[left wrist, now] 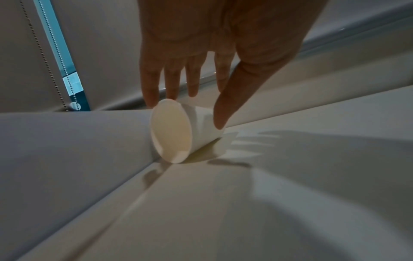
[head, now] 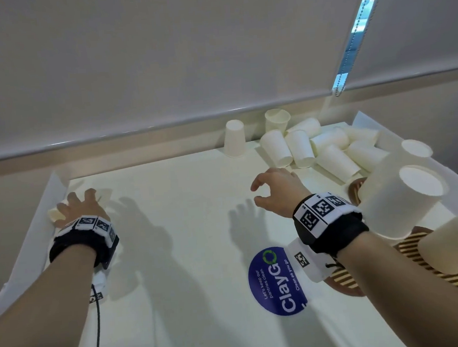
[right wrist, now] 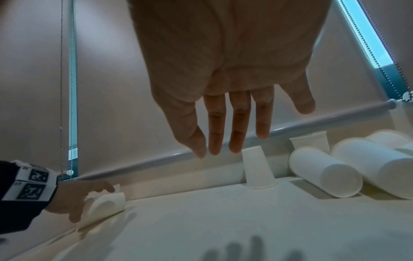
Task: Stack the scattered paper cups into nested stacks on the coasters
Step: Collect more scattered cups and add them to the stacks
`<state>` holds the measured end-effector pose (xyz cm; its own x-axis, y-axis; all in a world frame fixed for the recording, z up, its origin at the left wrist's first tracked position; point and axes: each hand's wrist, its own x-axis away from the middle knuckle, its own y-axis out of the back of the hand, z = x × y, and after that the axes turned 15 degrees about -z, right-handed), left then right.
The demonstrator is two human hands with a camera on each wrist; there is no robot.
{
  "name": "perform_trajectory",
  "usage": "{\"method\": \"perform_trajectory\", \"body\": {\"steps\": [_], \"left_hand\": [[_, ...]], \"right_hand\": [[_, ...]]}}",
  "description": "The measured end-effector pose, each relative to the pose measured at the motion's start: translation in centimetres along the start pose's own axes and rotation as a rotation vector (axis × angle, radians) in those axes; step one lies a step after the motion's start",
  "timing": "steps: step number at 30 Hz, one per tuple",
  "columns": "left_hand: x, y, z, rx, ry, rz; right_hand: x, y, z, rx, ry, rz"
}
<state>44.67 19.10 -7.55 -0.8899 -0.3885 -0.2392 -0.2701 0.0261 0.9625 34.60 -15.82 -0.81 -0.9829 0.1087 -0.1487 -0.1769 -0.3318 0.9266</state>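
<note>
A white paper cup (head: 54,214) lies on its side at the tray's far left edge. My left hand (head: 72,203) is spread over it. In the left wrist view the thumb tip touches the wall of this cup (left wrist: 172,130) and the fingertips (left wrist: 152,100) touch its rim, with the fingers nearly straight and the cup resting on the tray floor. My right hand (head: 259,193) hovers mid-tray, loosely curled and holding nothing. Several loose cups (head: 326,145) lie piled at the back right. One cup (head: 235,139) stands upside down near the back wall. Upside-down cup stacks (head: 403,201) stand on striped coasters (head: 418,265) at the right.
The white tray's left wall (head: 43,202) rises just beside the lying cup. A blue round sticker (head: 277,281) is on the tray floor near my right wrist. A roller blind with a bead chain (head: 338,91) hangs behind the tray.
</note>
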Motion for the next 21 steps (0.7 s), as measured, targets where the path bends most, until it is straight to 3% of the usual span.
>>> {"method": "perform_trajectory", "body": {"steps": [3, 7, 14, 17, 21], "left_hand": [[-1.3, -0.9, 0.6, 0.011, 0.069, -0.033], [-3.0, -1.3, 1.3, 0.278, 0.287, -0.157], [-0.8, 0.7, -0.8, 0.742, 0.346, -0.388], [2.5, 3.5, -5.3, 0.945, 0.229, -0.310], [6.8, 6.6, -11.1, 1.303, 0.200, 0.023]], "right_hand": [[-0.8, -1.0, 0.1, -0.016, 0.012, -0.004], [-1.5, -2.2, 0.6, -0.062, 0.011, -0.016], [-1.2, -2.8, 1.9, -0.192, 0.006, -0.014], [-0.2, -1.9, 3.0, -0.349, 0.012, -0.016], [1.5, 0.5, 4.6, -0.683, -0.107, -0.057]]}}
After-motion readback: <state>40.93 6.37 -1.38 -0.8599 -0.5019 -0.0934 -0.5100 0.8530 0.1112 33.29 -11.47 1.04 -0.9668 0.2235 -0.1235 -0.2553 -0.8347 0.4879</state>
